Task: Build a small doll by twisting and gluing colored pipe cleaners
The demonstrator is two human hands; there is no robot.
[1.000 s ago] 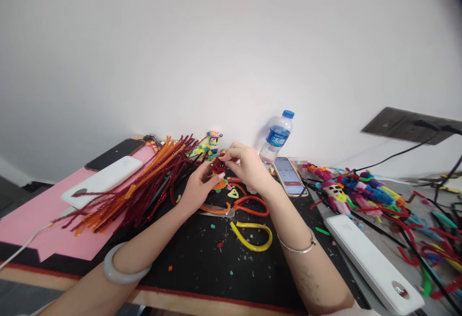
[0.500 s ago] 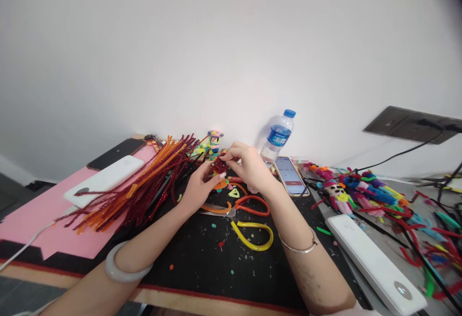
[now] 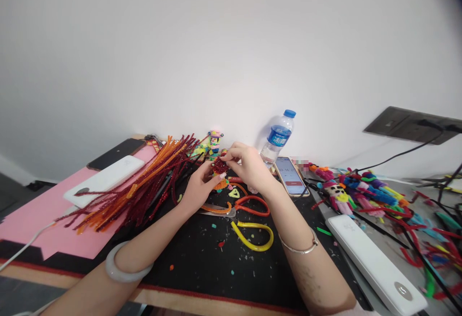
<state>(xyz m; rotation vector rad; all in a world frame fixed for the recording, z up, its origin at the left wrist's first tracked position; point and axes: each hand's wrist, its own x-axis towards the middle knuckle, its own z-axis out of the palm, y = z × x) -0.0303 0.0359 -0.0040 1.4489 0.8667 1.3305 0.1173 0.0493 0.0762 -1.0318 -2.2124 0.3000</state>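
- Since the earlier frame, nothing visibly shifts; I'm likely mid-adjustment.
- My left hand [image 3: 199,187] curls round the small dark-red-and-orange fuzzy-wire figurine [image 3: 219,167] above the black mat [image 3: 202,258].
- My right hand [image 3: 248,166] pinches its glittery top.

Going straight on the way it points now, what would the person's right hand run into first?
The right hand would first press into the dark-red-topped figure at its fingertips. Beyond that, the line seems to lead toward the pink-hatted figure, though depth is hard to judge.
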